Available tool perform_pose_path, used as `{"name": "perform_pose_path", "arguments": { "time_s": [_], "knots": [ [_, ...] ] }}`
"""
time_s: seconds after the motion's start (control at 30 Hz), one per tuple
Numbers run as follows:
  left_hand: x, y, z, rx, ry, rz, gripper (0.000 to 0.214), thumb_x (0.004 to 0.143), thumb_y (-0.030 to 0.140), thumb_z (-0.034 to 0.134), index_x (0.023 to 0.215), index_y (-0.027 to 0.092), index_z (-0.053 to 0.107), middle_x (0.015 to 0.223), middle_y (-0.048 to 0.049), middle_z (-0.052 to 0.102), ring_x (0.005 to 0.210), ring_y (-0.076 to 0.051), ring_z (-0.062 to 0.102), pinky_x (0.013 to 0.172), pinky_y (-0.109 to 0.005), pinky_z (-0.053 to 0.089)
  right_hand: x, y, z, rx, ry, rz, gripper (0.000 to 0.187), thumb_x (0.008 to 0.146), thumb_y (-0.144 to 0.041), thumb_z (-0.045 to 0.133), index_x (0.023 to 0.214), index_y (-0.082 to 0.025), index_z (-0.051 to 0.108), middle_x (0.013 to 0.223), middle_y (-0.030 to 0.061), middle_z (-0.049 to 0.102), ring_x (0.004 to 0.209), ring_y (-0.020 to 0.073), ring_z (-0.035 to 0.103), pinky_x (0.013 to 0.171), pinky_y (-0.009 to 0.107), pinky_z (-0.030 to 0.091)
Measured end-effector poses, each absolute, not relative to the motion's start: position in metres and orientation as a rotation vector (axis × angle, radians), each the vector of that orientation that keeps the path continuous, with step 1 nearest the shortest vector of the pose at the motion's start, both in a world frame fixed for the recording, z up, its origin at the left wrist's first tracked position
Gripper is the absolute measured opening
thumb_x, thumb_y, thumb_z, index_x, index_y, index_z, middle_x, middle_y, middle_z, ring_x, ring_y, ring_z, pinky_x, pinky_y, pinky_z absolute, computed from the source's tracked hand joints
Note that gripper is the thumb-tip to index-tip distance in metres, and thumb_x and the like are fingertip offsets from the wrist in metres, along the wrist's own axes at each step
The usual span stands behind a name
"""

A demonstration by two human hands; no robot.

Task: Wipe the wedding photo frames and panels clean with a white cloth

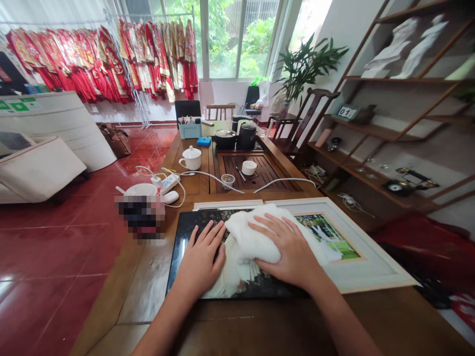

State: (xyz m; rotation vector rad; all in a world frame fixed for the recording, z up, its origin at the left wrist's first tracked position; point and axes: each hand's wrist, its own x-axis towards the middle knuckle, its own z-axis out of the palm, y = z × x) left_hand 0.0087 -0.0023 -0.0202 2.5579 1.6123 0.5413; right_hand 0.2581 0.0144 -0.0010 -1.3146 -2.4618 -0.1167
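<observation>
A dark, glossy photo panel (189, 225) lies flat on the wooden table in front of me. My left hand (202, 257) rests palm down on its left part, fingers outstretched and a little apart. Under my right hand (289, 247) is a bunched white cloth (247, 235), with the fingers laid over it and the thumb along its near edge. The cloth presses on the panel and hides part of its picture. To the right, partly beneath the panel, lies a white-matted picture frame (371, 269) showing an outdoor photo (326, 235).
Beyond the panel, white cables (208, 174) cross the table near a mouse (171, 198), a power strip (170, 183) and a lidded cup (192, 159). A slatted tea tray (274, 170) bears a small white cup (249, 167). Wooden shelves (371, 131) stand at right.
</observation>
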Motion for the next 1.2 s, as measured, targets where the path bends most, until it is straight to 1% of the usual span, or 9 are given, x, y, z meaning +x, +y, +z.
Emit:
{"name": "perform_pose_path", "arguments": {
  "time_s": [0.1,0.23,0.43,0.6,0.77,0.9,1.0,1.1,1.2],
  "knots": [
    [0.009,-0.003,-0.019,2.556,1.622,0.533,0.050,0.098,0.024,0.038,0.149,0.024,0.035,0.154,0.0000,0.038,0.144,-0.023,0.031,0.116,-0.055,0.027,0.254,0.029,0.001,-1.325,-2.423,-0.133,0.067,0.077,-0.051,0.062,0.140,-0.033,0.046,0.144,0.0027,0.049,0.133,0.0319,0.041,0.108,0.057,0.028],
    [0.010,-0.004,-0.018,2.547,1.632,0.540,0.050,0.098,0.024,0.038,0.148,0.024,0.037,0.153,-0.0003,0.039,0.143,-0.023,0.032,0.116,-0.055,0.027,0.256,0.020,-0.001,-1.336,-2.420,-0.145,0.067,0.078,-0.049,0.062,0.140,-0.032,0.046,0.145,0.0028,0.049,0.134,0.0318,0.040,0.109,0.057,0.027],
    [0.009,-0.003,-0.019,2.547,1.624,0.551,0.049,0.098,0.025,0.039,0.147,0.025,0.039,0.152,-0.0001,0.040,0.143,-0.023,0.032,0.117,-0.053,0.027,0.266,-0.027,-0.007,-1.315,-2.478,-0.157,0.077,0.073,-0.044,0.064,0.145,-0.033,0.039,0.147,0.0025,0.045,0.136,0.0325,0.039,0.109,0.055,0.025],
    [0.009,-0.003,-0.017,2.537,1.627,0.530,0.048,0.099,0.025,0.038,0.147,0.025,0.039,0.153,0.0005,0.039,0.143,-0.022,0.031,0.117,-0.053,0.025,0.272,-0.048,-0.010,-1.287,-2.505,-0.175,0.080,0.072,-0.045,0.065,0.146,-0.033,0.038,0.149,0.0014,0.043,0.135,0.0336,0.040,0.109,0.054,0.025],
    [0.008,-0.002,-0.018,2.540,1.594,0.506,0.048,0.099,0.025,0.037,0.148,0.025,0.036,0.154,0.0011,0.037,0.144,-0.022,0.029,0.118,-0.054,0.023,0.268,-0.022,-0.006,-1.316,-2.493,-0.124,0.075,0.073,-0.046,0.064,0.144,-0.035,0.041,0.147,0.0016,0.046,0.135,0.0334,0.040,0.108,0.057,0.027],
    [0.007,-0.002,-0.019,2.542,1.593,0.522,0.049,0.099,0.024,0.037,0.148,0.025,0.036,0.154,0.0005,0.037,0.144,-0.022,0.029,0.118,-0.054,0.022,0.259,0.015,0.000,-1.326,-2.451,-0.113,0.068,0.076,-0.047,0.063,0.140,-0.033,0.045,0.145,0.0030,0.049,0.133,0.0320,0.042,0.108,0.057,0.028],
    [0.007,-0.002,-0.019,2.544,1.597,0.524,0.049,0.099,0.025,0.037,0.149,0.025,0.035,0.154,0.0001,0.036,0.144,-0.022,0.028,0.118,-0.054,0.023,0.255,0.033,0.003,-1.328,-2.426,-0.107,0.065,0.077,-0.049,0.063,0.138,-0.031,0.049,0.143,0.0046,0.051,0.132,0.0328,0.043,0.107,0.058,0.029],
    [0.007,-0.003,-0.018,2.547,1.608,0.519,0.049,0.099,0.025,0.037,0.148,0.025,0.036,0.154,0.0001,0.037,0.144,-0.023,0.029,0.117,-0.054,0.024,0.255,0.034,0.003,-1.332,-2.418,-0.110,0.066,0.077,-0.049,0.063,0.138,-0.031,0.049,0.143,0.0050,0.051,0.132,0.0332,0.043,0.107,0.058,0.029],
    [0.007,-0.002,-0.017,2.554,1.610,0.536,0.049,0.099,0.025,0.039,0.148,0.026,0.037,0.153,0.0005,0.039,0.143,-0.022,0.031,0.117,-0.052,0.026,0.259,0.017,-0.001,-1.320,-2.427,-0.122,0.068,0.076,-0.048,0.064,0.140,-0.032,0.046,0.144,0.0042,0.049,0.133,0.0328,0.042,0.108,0.057,0.028]
  ]
}}
